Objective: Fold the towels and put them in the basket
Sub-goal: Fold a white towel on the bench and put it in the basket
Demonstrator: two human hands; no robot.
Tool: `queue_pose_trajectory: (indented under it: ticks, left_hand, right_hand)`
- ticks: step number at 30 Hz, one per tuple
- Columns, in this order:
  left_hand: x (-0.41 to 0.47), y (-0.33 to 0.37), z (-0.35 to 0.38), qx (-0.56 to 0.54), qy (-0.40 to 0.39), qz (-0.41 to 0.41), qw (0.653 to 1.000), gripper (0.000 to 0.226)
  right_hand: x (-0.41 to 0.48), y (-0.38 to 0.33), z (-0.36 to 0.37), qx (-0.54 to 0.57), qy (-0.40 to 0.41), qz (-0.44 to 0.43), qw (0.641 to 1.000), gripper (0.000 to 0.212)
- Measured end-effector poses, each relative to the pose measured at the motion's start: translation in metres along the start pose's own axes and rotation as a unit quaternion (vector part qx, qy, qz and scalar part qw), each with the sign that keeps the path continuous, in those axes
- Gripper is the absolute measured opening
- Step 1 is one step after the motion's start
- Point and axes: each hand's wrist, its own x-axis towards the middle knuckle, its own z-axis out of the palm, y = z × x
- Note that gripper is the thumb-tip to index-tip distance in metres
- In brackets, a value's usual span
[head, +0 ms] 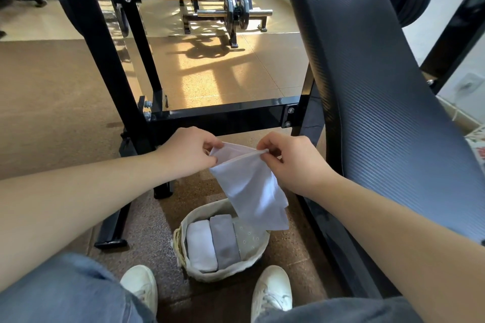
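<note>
A white towel (249, 186) hangs in the air between both hands, held by its top edge above the basket (221, 274). The left hand (187, 151) pinches the left corner of that edge with curled fingers and thumb, and the right hand (288, 158) pinches the right corner the same way, so the top hem runs nearly taut from one to the other while the rest of the cloth drapes down and slants to the right, its lower corner hanging over the basket's far right rim. The basket is a pale oval one with a cloth lining, standing on the speckled floor (65, 113) between the person's two white shoes (141, 287). Inside it lie a folded white towel (200, 245) on the left and a folded grey towel (224, 240) touching it on the right, with bare lining beside them. A black metal frame (223, 115) crosses behind the hands, and a dark padded bench (380, 102) slopes along the right side.
</note>
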Motion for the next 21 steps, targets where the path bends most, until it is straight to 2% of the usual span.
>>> queue_pose_trajectory:
  ticks: [4, 8, 13, 21]
  left_hand:
    - [0.005, 0.0, 0.005, 0.037, -0.025, -0.041, 0.998, 0.02]
    - [0.004, -0.002, 0.002, 0.005, 0.0, -0.082, 0.997, 0.01]
    - [0.0, 0.004, -0.004, -0.067, 0.023, -0.097, 0.993, 0.013]
    - [-0.002, 0.006, -0.015, -0.049, 0.03, -0.102, 0.993, 0.012]
  right_hand:
    - [0.0, -0.002, 0.001, -0.02, -0.001, -0.017, 1.0, 0.019]
    - [0.0, 0.0, 0.001, -0.036, -0.007, -0.009, 0.999, 0.017]
    - [-0.001, 0.004, 0.005, -0.054, -0.031, 0.015, 0.998, 0.015]
    - [0.002, 0.002, 0.006, -0.1, -0.07, 0.044, 0.992, 0.019]
